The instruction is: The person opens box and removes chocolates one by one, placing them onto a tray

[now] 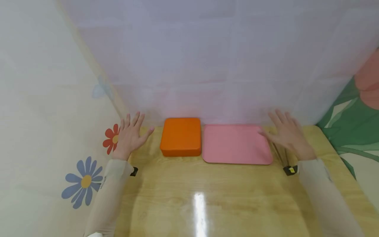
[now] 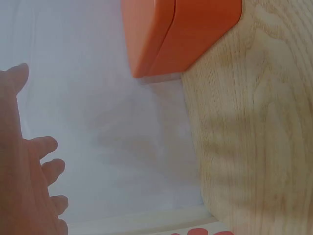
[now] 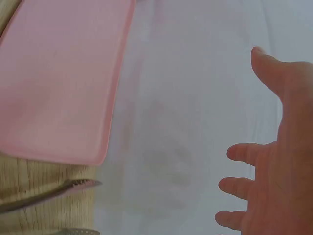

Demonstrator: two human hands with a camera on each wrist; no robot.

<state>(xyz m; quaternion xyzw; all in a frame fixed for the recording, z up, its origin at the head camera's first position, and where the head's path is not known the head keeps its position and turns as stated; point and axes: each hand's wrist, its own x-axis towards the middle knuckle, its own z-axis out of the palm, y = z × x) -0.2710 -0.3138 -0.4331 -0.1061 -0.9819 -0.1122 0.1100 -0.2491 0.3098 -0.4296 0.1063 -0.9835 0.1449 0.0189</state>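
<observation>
My left hand (image 1: 129, 136) is held with spread fingers left of an orange box (image 1: 181, 136), apart from it. The box has rounded edges, and a seam runs along its side in the left wrist view. My right hand (image 1: 288, 136) hovers with fingers spread at the right end of a pink tray (image 1: 237, 144), its thumb overlapping the tray's corner in the head view. Below that hand lie metal tongs (image 3: 44, 197) with toothed tips, partly covered by the hand and the wrist camera in the head view. Neither hand holds anything.
The box and tray stand side by side at the back of a wooden table (image 1: 165, 191), against a pale cloth backdrop (image 1: 189, 59). Flower-printed cloth (image 1: 86, 181) hangs at the left, and a leaf-patterned one (image 1: 352, 121) at the right. Small black cameras sit on both wrists.
</observation>
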